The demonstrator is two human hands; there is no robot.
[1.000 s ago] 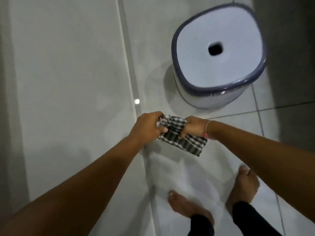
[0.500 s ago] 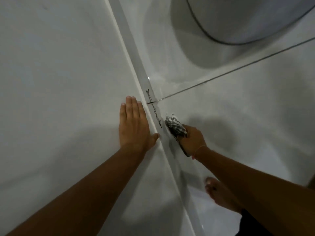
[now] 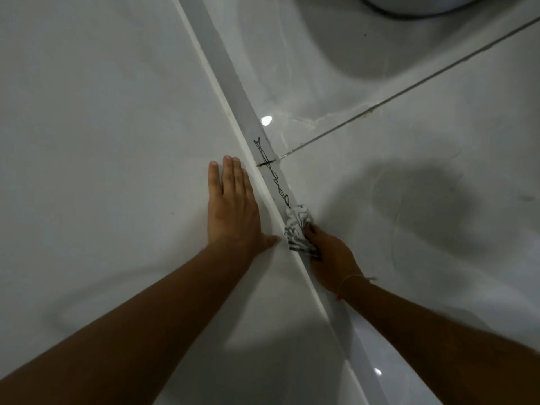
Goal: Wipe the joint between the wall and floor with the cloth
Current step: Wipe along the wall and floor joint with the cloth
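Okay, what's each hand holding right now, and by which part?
The right hand holds the bunched checked cloth by its near end, with the far end pressed at the wall-floor joint. The left hand holds nothing; it lies flat on the wall.

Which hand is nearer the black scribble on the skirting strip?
Right. The right hand presses the cloth onto the strip just below the black scribble, cloth tip nearly touching its lower end. The left hand lies flat on the wall beside it, across the white edge.

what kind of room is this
Probably a tiled room at home, perhaps a bathroom: glossy pale floor tiles with a dark grout line, a smooth wall, and a plastic stool's base.
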